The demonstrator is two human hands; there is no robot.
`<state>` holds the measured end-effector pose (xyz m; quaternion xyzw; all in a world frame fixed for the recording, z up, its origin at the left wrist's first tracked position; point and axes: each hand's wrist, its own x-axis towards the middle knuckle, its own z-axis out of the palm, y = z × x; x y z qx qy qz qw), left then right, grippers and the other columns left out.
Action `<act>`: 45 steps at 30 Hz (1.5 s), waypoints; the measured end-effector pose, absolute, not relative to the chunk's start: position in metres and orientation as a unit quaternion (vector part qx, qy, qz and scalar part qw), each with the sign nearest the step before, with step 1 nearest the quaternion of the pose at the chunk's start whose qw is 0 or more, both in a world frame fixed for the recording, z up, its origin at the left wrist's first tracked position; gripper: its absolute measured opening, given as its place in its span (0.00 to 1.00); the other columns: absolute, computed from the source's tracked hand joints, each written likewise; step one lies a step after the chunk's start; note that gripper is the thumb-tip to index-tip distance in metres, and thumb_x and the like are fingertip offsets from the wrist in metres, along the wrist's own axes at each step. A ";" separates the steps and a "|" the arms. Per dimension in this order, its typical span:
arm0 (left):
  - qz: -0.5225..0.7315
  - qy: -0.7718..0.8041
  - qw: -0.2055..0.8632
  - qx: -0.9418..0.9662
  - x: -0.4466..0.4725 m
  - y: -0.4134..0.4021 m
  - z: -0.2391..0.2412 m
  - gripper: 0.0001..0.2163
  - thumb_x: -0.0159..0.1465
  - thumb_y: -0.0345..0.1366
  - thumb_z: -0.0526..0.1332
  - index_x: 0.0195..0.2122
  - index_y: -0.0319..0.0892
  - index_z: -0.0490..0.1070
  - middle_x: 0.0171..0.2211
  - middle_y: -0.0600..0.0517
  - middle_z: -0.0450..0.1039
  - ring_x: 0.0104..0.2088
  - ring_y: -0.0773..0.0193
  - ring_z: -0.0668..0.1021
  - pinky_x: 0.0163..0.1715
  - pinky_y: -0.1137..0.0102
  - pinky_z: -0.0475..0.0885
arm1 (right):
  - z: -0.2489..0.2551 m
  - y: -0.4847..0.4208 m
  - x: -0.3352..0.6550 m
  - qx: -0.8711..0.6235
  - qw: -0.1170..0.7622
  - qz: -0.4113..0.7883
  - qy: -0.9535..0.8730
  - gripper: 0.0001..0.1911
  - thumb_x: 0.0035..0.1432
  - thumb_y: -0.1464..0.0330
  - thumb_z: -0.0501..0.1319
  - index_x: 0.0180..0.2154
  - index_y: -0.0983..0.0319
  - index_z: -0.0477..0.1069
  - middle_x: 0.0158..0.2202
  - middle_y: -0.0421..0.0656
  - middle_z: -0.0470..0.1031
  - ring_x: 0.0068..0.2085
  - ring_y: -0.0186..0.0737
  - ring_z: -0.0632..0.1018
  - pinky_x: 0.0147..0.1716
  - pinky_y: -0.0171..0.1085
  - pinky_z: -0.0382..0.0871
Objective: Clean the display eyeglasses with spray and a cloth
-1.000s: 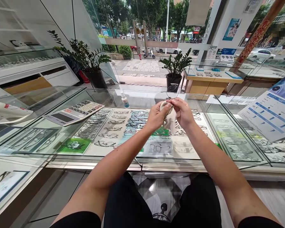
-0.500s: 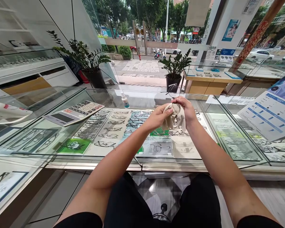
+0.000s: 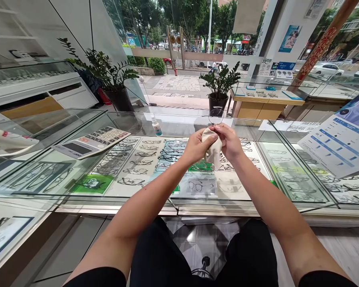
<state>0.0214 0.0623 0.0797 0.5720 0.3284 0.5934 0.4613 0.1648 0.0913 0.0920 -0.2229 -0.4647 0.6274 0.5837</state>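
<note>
My left hand [image 3: 199, 145] pinches a beige cleaning cloth [image 3: 214, 153], which hangs down in folds between my two hands. Thin-rimmed eyeglasses [image 3: 216, 113] are held by my right hand [image 3: 231, 142] at the frame. One round lens sticks up above the fingers; the cloth and fingers hide the rest. Both hands meet above the glass display counter [image 3: 179, 127]. Beneath them, inside the case, several pairs of glasses lie in rows, among them a pair on a grey card [image 3: 201, 186].
A calculator [image 3: 91, 142] lies on the glass to the left, and a small spray bottle [image 3: 156, 126] stands behind it. At the right a printed leaflet stand [image 3: 338, 139] leans up. Potted plants [image 3: 218, 85] stand beyond the counter by the window.
Both hands have shifted slightly left with the eyeglasses and cloth. The cloth is now bunched closer around the lower lens, and the right hand has turned inward.
</note>
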 end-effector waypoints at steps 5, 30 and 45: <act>0.612 0.326 0.434 0.575 0.022 0.063 0.080 0.32 0.60 0.69 0.74 0.40 0.39 0.82 0.29 0.54 0.75 0.29 0.67 0.71 0.31 0.71 0.67 | 0.092 0.089 0.164 -0.208 0.572 0.628 -0.485 0.16 0.46 0.55 0.82 0.31 0.56 0.83 0.36 0.40 0.86 0.42 0.41 0.84 0.48 0.38 0.80; 0.608 0.315 0.523 0.507 -0.010 0.088 0.088 0.31 0.59 0.67 0.76 0.35 0.38 0.81 0.28 0.50 0.82 0.28 0.63 0.83 0.30 0.71 0.76 | 0.091 0.101 0.176 -0.251 0.506 0.508 -0.650 0.11 0.51 0.56 0.78 0.27 0.55 0.84 0.40 0.43 0.74 0.49 0.47 0.74 0.54 0.46 0.69; 0.592 0.261 0.552 0.526 -0.014 0.079 0.098 0.25 0.53 0.53 0.85 0.41 0.40 0.83 0.37 0.51 0.84 0.39 0.61 0.83 0.46 0.68 0.77 | 0.096 0.097 0.175 -0.247 0.498 0.597 -0.578 0.19 0.44 0.51 0.81 0.29 0.57 0.82 0.32 0.41 0.79 0.37 0.40 0.73 0.40 0.40 0.66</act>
